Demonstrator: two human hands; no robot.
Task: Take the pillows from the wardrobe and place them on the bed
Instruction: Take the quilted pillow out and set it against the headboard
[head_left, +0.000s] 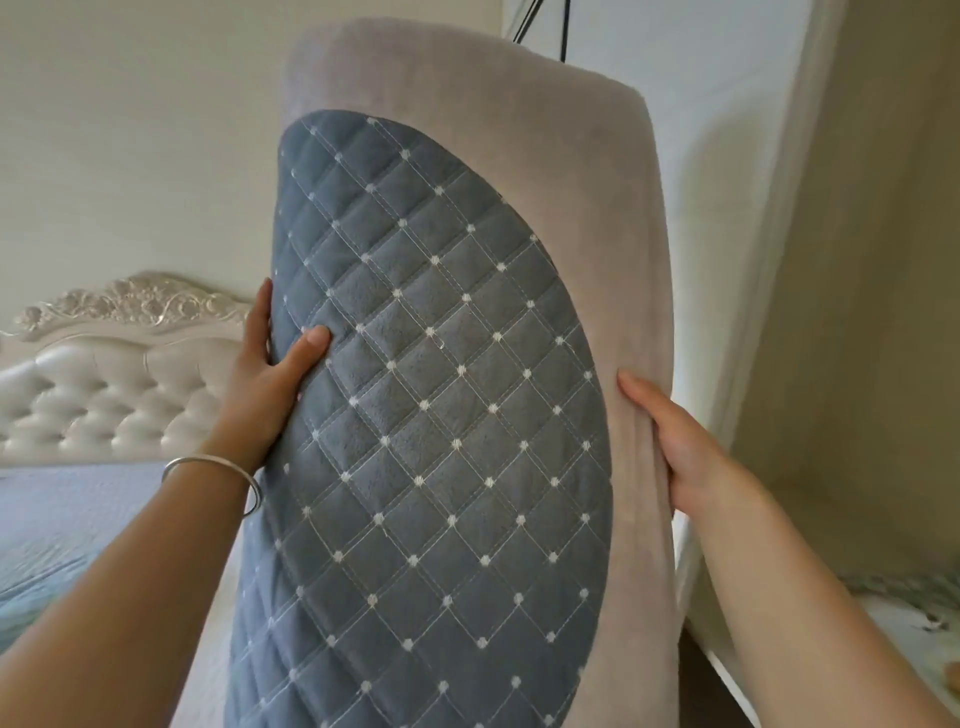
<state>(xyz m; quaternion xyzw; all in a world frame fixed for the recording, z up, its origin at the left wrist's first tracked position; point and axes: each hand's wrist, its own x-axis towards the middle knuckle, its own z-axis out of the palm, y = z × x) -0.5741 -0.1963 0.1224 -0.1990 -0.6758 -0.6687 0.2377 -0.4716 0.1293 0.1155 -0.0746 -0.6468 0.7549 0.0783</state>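
A big pillow (441, 415) fills the middle of the head view, held upright in the air close in front of me. It is beige plush with a grey-blue quilted oval panel dotted in white. My left hand (270, 364) grips its left edge, thumb pressed on the quilted panel, a silver bangle on the wrist. My right hand (675, 447) clasps its right edge, fingers wrapped behind the beige fabric. The bed (67, 519) lies at the lower left, covered with a pale blue quilt. The wardrobe is out of sight.
A white tufted headboard (104, 384) with carved trim stands against the cream wall at left. A white curtain (753, 260) hangs at right beside a beige wall. A patterned cloth surface (914, 613) shows at the lower right edge.
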